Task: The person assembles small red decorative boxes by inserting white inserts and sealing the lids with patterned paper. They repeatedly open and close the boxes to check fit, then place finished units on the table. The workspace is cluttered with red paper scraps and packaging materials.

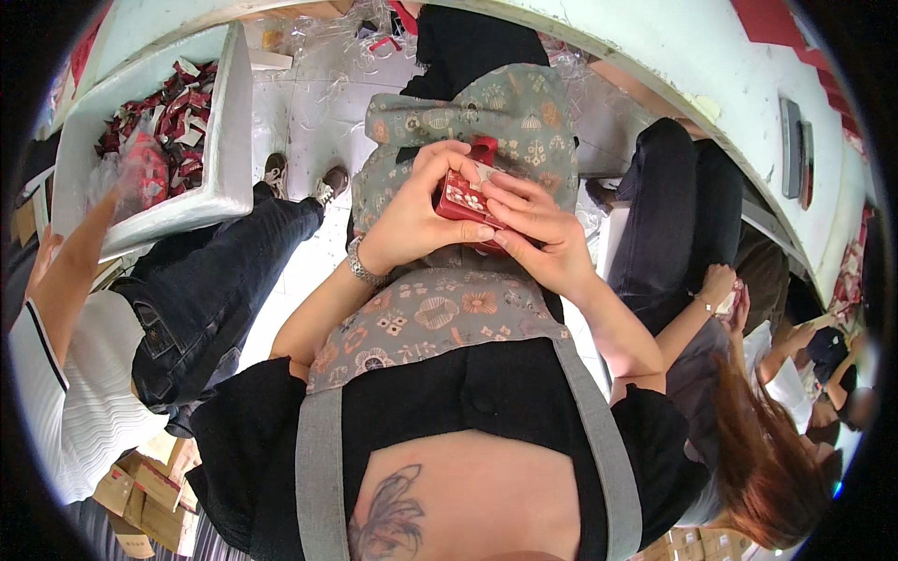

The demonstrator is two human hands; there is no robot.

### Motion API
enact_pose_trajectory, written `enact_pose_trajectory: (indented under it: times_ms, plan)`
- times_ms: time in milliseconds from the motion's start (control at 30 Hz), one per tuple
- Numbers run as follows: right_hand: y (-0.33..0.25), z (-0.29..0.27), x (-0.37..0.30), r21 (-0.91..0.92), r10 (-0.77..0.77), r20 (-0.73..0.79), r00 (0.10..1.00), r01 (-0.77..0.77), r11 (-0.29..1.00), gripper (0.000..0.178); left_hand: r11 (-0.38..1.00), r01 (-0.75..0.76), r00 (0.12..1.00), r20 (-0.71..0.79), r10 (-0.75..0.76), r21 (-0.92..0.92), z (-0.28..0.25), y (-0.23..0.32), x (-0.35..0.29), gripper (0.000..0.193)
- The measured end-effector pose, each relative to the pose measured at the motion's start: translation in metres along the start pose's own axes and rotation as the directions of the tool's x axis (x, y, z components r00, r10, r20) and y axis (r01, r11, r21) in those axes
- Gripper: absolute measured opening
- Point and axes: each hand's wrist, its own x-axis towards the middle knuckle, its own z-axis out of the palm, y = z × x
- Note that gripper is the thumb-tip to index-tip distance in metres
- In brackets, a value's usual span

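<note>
A small red box (pixel 465 194) with a pale floral pattern is held over my lap, above my grey-green flowered apron (pixel 440 313). My left hand (pixel 421 208) wraps its left side, thumb along the near edge and fingers over the far edge. From the right, my right hand (pixel 538 224) closes on the box, its fingers across the top and its thumb near the left thumb. A red loop or tab (pixel 484 150) sticks up behind the box; whether it joins the box I cannot tell. Fingers hide much of the box.
On the left stands a white foam bin (pixel 224 122) with many small red packets (pixel 182 117); a co-worker's arm (pixel 79 252) reaches toward it. More co-workers sit at right, one holding a small item. A white table edge (pixel 673 70) curves overhead. Cardboard boxes (pixel 140 496) lie lower left.
</note>
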Motion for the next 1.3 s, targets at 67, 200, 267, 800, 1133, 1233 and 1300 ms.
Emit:
enact_pose_trajectory:
  times_ms: [67, 200, 267, 800, 1133, 1233, 1300]
  plan:
    - [-0.001, 0.0, 0.001, -0.01, -0.042, -0.017, 0.999, 0.042, 0.999, 0.035, 0.994, 0.045, 0.999, -0.009, -0.046, -0.103, 0.002, 0.003, 0.001, 0.048]
    - [-0.01, 0.003, 0.002, -0.004, -0.019, -0.028, 0.999, 0.019, 1.0, 0.034, 0.942, 0.154, 0.987, -0.004, -0.163, -0.298, 0.006, 0.012, -0.005, 0.045]
    - [-0.014, 0.003, 0.002, 0.03, -0.018, -0.034, 0.999, 0.019, 0.999, 0.033, 0.954, 0.136, 0.989, -0.013, -0.145, -0.267, 0.006, 0.016, -0.007, 0.045]
    - [-0.029, -0.002, -0.006, 0.111, -0.017, -0.022, 1.0, 0.019, 0.994, 0.028, 0.877, 0.231, 0.969, 0.014, -0.249, -0.422, 0.005, 0.02, -0.02, 0.034]
    - [-0.021, 0.02, -0.011, 0.278, -0.03, -0.137, 0.99, 0.067, 0.958, 0.021, 0.997, -0.029, 1.0, -0.009, 0.028, -0.075, -0.004, 0.037, -0.026, 0.019]
    - [-0.05, -0.015, 0.007, 0.081, 0.001, 0.065, 0.998, -0.006, 0.997, 0.018, 0.992, -0.118, 0.991, -0.062, 0.115, -0.054, -0.002, 0.035, -0.021, 0.015]
    - [-0.072, -0.059, 0.054, -0.124, -0.165, 0.092, 0.982, 0.175, 0.977, 0.016, 0.993, -0.112, 0.992, -0.069, 0.109, -0.036, -0.01, 0.036, -0.012, 0.013]
